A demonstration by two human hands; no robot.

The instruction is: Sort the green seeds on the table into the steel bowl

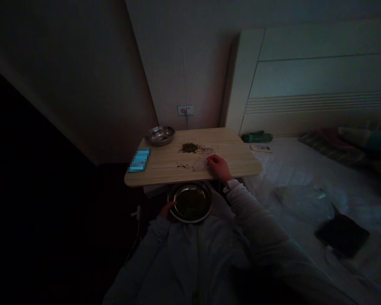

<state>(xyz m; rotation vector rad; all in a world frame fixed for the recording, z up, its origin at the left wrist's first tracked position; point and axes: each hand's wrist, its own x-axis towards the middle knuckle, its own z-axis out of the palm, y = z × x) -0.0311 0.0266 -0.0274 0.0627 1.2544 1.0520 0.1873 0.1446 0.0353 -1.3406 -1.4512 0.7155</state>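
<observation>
Green-brown small grains (189,148) lie mid-frame on the pale wood-grain table (158,169), where the right hand (220,168), fingertips bunched, any pinched item indeterminable, appears to be separating strays, calling for light fingertip control, while the left hand (166,210), lower centre, clasps the round shiny metal bowl (191,220).

Dim room, left side nearly black, mild blur.

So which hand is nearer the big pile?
The right hand: over the table, on the near right side of the pile. The left hand is lower, at the bowl's rim.
</observation>
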